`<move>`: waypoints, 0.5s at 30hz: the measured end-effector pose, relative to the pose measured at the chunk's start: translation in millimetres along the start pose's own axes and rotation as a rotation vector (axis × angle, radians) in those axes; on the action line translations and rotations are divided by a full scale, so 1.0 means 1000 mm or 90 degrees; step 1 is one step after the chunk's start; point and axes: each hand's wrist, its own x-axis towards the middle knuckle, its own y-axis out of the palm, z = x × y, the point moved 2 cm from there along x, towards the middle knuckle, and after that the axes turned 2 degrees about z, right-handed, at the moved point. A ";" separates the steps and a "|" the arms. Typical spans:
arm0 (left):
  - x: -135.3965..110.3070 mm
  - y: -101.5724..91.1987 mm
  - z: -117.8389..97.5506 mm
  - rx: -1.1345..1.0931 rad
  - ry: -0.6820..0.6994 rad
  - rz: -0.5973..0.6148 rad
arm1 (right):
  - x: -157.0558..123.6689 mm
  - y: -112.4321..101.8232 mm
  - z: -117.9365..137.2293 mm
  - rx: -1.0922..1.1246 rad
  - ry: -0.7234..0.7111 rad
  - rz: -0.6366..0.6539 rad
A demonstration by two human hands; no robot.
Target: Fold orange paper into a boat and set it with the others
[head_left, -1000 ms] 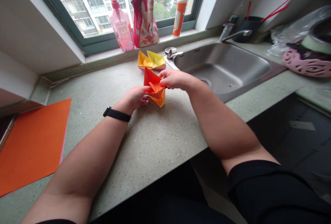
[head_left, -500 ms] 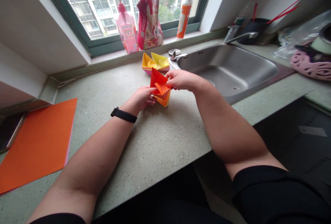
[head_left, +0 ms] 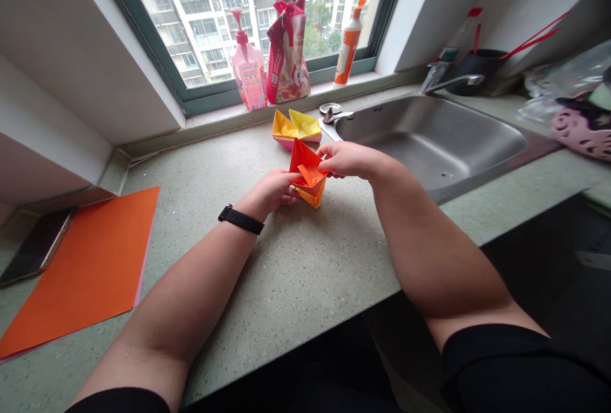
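An orange-red folded paper boat (head_left: 309, 174) is held between my two hands over the counter. My left hand (head_left: 277, 190) grips its left side, thumb on the inside and fingers beneath. At its upper right edge, my right hand (head_left: 346, 160) pinches the paper between thumb and fingers. Right under it shows a yellow-orange folded paper piece (head_left: 312, 197), partly hidden; whether the two are stacked or touching I cannot tell. Just behind, yellow paper boats (head_left: 305, 125) with a pink underside sit on the counter.
Orange paper sheets (head_left: 90, 260) lie at the left beside a dark phone (head_left: 38, 244). A steel sink (head_left: 429, 139) with a tap is on the right. On the windowsill stand a pink pump bottle (head_left: 249, 76), a red bag (head_left: 289, 56) and an orange bottle (head_left: 348, 47).
The whole view has shifted, so everything appears slightly lower and farther right. Both hands keep their hold on the orange-red paper boat, with little visible change in its shape.
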 end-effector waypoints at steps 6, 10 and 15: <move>-0.003 0.002 0.000 0.016 -0.011 -0.026 | -0.003 -0.001 0.001 -0.014 0.003 0.018; -0.008 0.001 -0.002 0.020 -0.007 -0.025 | -0.006 -0.002 0.004 -0.012 -0.004 0.007; -0.010 -0.001 -0.001 0.025 -0.006 -0.018 | -0.011 -0.001 0.010 -0.027 -0.018 -0.014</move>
